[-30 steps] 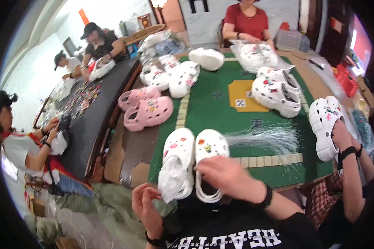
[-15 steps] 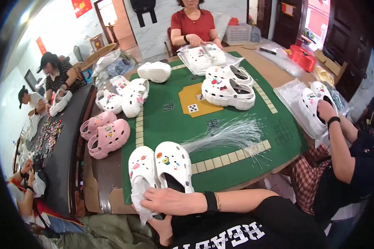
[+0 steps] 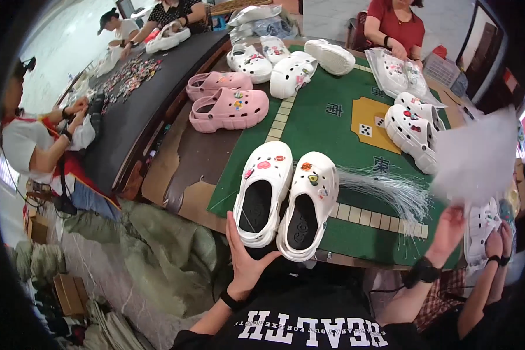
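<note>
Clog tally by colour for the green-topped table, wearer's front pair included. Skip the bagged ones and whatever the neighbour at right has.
White clogs: 8 (front pair, cluster of four toward the back, right pair)
Pink clogs: 2
Total: 10

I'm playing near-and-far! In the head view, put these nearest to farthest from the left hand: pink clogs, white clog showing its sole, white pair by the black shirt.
1. White pair: right at the left hand, just ahead.
2. Pink clogs: farther ahead, slightly left.
3. White clog showing its sole: farthest, ahead to the right.
</note>
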A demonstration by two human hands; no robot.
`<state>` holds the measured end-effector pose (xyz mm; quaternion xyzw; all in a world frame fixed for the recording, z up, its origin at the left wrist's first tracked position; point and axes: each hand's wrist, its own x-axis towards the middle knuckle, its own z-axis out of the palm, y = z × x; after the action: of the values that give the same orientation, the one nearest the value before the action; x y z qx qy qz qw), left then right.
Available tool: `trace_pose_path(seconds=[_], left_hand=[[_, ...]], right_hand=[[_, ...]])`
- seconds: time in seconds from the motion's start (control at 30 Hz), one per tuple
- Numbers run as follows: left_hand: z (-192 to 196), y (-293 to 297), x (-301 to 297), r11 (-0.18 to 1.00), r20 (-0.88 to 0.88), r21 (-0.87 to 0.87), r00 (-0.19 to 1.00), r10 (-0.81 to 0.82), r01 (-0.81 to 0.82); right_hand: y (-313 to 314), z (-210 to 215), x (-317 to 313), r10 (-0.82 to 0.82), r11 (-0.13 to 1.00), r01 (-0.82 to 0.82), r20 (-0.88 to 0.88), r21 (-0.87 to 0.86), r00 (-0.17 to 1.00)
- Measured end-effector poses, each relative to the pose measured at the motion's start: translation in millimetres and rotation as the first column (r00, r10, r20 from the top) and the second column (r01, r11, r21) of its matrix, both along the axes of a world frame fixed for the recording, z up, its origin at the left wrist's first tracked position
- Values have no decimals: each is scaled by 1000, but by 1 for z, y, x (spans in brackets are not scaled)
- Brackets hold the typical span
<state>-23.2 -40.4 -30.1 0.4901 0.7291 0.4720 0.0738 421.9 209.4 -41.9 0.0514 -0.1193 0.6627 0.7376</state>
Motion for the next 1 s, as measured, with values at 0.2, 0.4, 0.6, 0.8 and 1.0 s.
trace_pose_path(seconds=[0.2, 0.4, 0.6, 0.8, 1.0], left_hand=[[-19, -5, -18, 999, -21, 37, 1000, -9, 9], [-4, -4, -16, 1000, -136, -4, 991, 2, -2], [28, 13, -26, 991, -425, -132, 902, -80, 26], [21, 16, -31, 981, -410, -165, 898, -161, 101], [33, 23, -19, 996, -385, -38, 919, -87, 78]], right_hand=[[4, -43, 44, -15, 988, 6, -58, -157, 998], [-51, 10, -125, 176, 944, 9, 522, -331, 835], [-75, 69, -215, 86, 935, -345, 996, -82, -4], [-117, 76, -252, -560, 710, -684, 721, 167, -407], [-103, 89, -243, -563, 739, -622, 745, 259, -359]])
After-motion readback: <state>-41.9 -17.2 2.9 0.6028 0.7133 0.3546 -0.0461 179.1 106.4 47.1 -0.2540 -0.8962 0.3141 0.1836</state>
